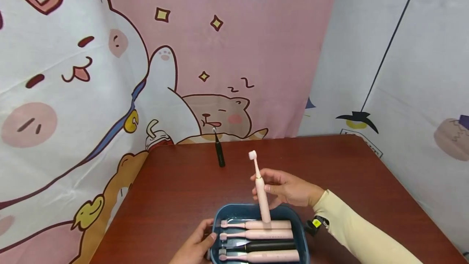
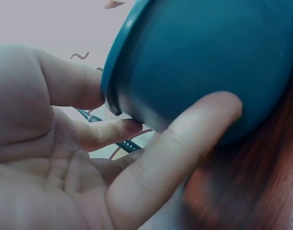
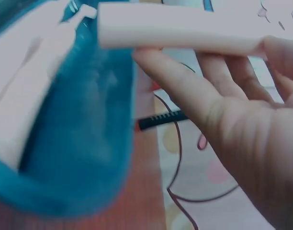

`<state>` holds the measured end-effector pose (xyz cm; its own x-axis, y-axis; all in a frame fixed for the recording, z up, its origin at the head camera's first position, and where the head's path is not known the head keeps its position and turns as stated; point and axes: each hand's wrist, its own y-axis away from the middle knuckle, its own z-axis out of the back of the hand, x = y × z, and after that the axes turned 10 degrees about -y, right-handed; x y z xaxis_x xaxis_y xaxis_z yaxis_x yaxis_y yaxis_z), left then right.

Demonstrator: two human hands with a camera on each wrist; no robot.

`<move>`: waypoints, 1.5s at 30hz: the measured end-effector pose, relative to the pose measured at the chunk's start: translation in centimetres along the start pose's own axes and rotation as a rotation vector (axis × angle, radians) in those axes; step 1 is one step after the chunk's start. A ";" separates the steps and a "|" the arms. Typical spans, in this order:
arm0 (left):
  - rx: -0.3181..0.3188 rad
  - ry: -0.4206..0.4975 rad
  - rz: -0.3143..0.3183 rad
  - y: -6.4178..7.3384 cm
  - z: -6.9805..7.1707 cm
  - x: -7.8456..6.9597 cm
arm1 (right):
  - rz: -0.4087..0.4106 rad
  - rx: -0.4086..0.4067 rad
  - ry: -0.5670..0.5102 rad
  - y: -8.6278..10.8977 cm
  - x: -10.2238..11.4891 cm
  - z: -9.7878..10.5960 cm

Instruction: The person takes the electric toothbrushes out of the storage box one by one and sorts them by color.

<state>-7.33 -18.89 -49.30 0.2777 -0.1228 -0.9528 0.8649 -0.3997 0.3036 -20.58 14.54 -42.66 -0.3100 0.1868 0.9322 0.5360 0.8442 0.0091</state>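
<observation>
Gripped at its left end by the left hand (image 1: 196,244), the blue tray (image 1: 303,237) sits on the table (image 1: 183,182); only the left wrist view shows a finger laid along its outer wall. Beyond the tray, toward its left, is a lone black toothbrush (image 1: 220,155). Inside the tray, a row of toothbrushes (image 1: 269,235) runs pink, pink, black, pink from far to near. Over the tray's far side, the right hand (image 1: 289,188) pinches a raised pink toothbrush (image 1: 262,199); the right wrist view shows its flat base, the head view alone its bristled end.
</observation>
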 end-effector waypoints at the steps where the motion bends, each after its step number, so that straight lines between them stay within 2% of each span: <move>1: -0.002 0.000 0.002 0.1 0.0 -0.1 | 0.031 -0.021 -0.003 0.0 0.1 0.5; 7: -0.047 -0.049 0.001 0.1 0.0 -0.4 | 0.181 -0.156 -0.030 0.7 0.5 3.4; 10: -0.057 -0.065 0.009 0.1 0.1 -0.5 | 0.229 -0.242 -0.009 0.8 0.6 4.8; 14: -0.066 -0.059 0.022 0.1 0.3 -0.4 | 0.214 -0.376 0.113 0.4 0.5 6.6; 17: -0.068 -0.059 0.014 0.1 0.3 -0.1 | 0.181 -0.429 0.180 0.1 0.2 8.0; 22: -0.052 -0.062 -0.029 0.1 0.3 0.1 | 0.190 -0.451 0.221 -0.1 0.0 10.1; 26: -0.049 -0.064 -0.041 0.0 0.3 0.1 | 0.214 -0.461 0.173 -0.1 -0.3 11.5; 33: -0.037 -0.051 0.053 -0.4 0.5 -0.2 | 0.217 -0.458 0.084 0.2 -1.1 12.6; 40: -0.003 -0.025 -0.001 -0.4 0.4 0.0 | 0.210 -0.400 0.077 0.0 -1.2 13.4; 45: -0.011 -0.028 0.056 -0.6 0.5 -0.2 | 0.207 -0.354 0.049 0.1 -1.5 14.2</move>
<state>-8.11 -19.13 -49.30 0.3138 -0.1701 -0.9341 0.8530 -0.3816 0.3560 -31.21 21.50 -49.15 -0.1337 0.3032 0.9435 0.8226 0.5648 -0.0650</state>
